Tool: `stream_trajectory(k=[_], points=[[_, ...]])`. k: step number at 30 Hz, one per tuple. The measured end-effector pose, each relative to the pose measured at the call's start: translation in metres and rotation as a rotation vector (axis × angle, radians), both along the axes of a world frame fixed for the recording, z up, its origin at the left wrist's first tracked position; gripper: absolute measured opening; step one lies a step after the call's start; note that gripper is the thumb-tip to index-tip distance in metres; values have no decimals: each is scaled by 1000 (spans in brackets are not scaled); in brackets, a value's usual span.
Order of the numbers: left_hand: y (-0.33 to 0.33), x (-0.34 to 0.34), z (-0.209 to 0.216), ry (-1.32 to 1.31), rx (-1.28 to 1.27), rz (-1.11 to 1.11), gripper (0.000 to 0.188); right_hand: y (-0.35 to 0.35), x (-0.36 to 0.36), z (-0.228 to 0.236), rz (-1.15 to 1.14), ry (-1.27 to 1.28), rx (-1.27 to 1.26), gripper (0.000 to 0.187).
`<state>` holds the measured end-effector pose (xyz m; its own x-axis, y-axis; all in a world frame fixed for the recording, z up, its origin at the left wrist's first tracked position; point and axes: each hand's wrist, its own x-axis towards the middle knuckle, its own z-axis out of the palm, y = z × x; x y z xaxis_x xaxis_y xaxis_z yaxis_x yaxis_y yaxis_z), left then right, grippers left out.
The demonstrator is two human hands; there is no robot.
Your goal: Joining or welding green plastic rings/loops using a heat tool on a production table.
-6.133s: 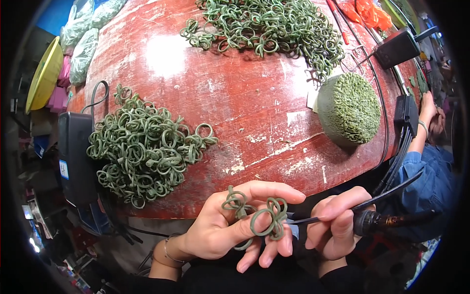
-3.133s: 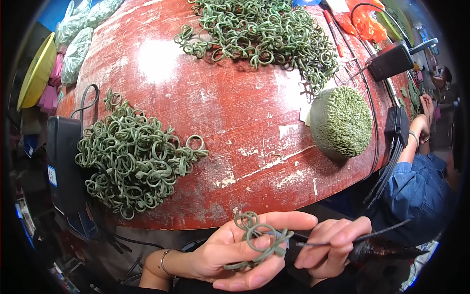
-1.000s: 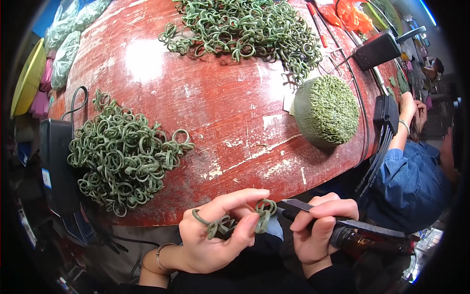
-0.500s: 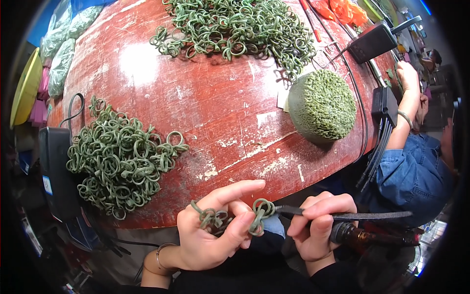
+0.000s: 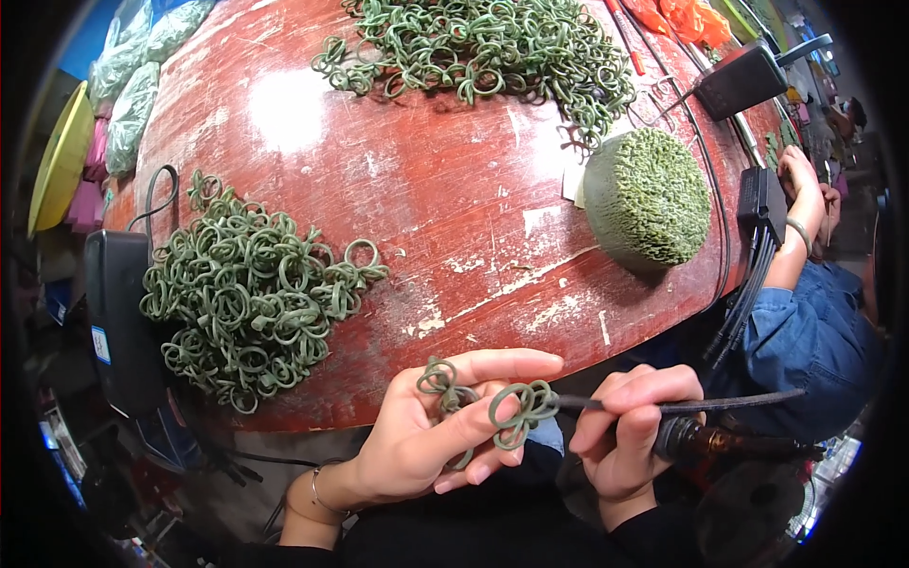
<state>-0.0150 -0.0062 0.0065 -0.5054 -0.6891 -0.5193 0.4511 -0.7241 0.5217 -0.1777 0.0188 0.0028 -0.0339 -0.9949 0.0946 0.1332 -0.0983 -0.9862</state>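
Observation:
My left hand [image 5: 417,445] is closed around small green looped ring pieces. One ring cluster [image 5: 516,431] is pinched at my thumb and fingertips, and another ring cluster [image 5: 437,381] sticks up by the base of the index finger. How many more lie in the palm is hidden. In my right hand [image 5: 625,445] is a slim dark rod-like tool [image 5: 743,403], pen-fashion, its front end at or close to the pinched cluster. On the red table [image 5: 454,208], a heap of similar rings [image 5: 256,293] lies to the left, and a larger heap [image 5: 492,57] at the far side.
A round green block [image 5: 653,204] with a rough top stands at the right. Beyond it are a black box [image 5: 743,80], cables and orange plastic [image 5: 677,19]. Bagged green pieces [image 5: 133,118] lie far left. A co-worker's arm [image 5: 800,218] reaches in at the right.
Both hands have shifted slightly right in the picture, along with the whole scene. The pinched ring cluster has turned and shows more of its loops; my left fingers have shifted around it.

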Motion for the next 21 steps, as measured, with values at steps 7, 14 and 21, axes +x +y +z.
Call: stream_trajectory(k=[7,14,21], points=[[1,1,-1,14,29,6,35,-1,2,5,-173,169,121,27],[1,2,-3,17,22,-10,34,0,2,9,-174,66,147,35],[1,-2,-2,-66,0,-15,28,-1,1,5,54,-14,16,21]])
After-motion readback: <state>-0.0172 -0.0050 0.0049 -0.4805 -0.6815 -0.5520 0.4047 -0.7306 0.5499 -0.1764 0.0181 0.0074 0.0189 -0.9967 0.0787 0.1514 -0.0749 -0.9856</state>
